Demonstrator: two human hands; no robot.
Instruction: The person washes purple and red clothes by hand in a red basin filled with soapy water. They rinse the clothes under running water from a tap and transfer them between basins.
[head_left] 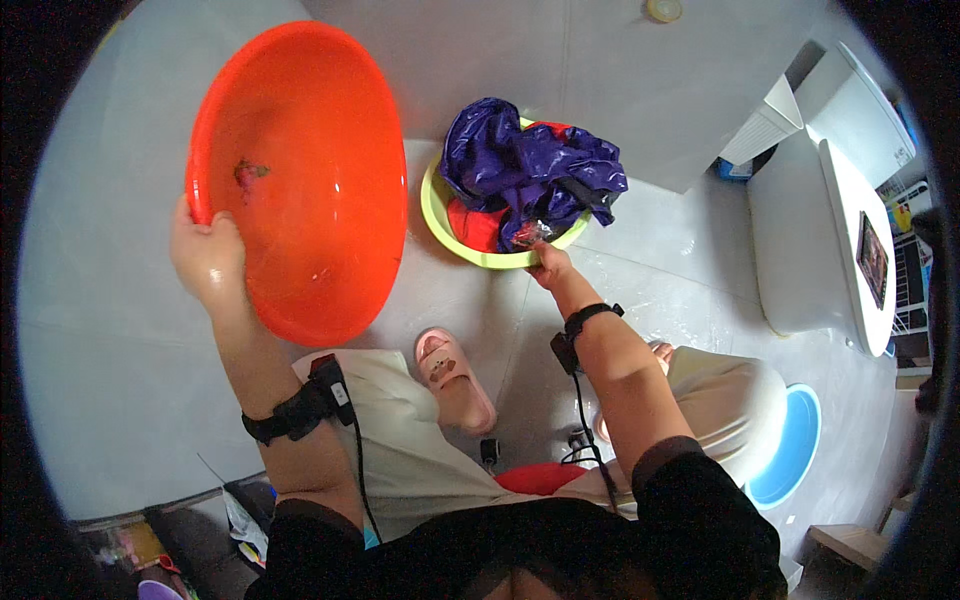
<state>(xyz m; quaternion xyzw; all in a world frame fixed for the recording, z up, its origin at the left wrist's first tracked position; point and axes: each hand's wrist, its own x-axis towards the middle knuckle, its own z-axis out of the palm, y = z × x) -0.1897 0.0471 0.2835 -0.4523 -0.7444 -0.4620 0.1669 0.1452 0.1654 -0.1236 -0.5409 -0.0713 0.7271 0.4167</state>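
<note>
My left hand (pixel 208 252) is closed on the left rim of a large orange-red plastic basin (pixel 320 120), which is tipped on its side with its inside toward me. A flower print shows on its bottom. My right hand (pixel 550 266) grips the near rim of a smaller yellow-green basin (pixel 490 260) on the floor to the right. Shiny dark purple fabric (pixel 545 165) lies heaped in that basin and hangs over its rim. Red cloth (pixel 474 225) shows beneath it. Between rim and right fingers lies some clear crinkled stuff (pixel 532 233), too small to name.
The grey tiled floor (pixel 640 270) looks wet. At the right stand a white toilet (pixel 810 240) and a white bin (pixel 765 125). A blue basin (pixel 790 450) lies beside my right leg. My feet, one in a pink slipper (pixel 452 375), are close to both basins.
</note>
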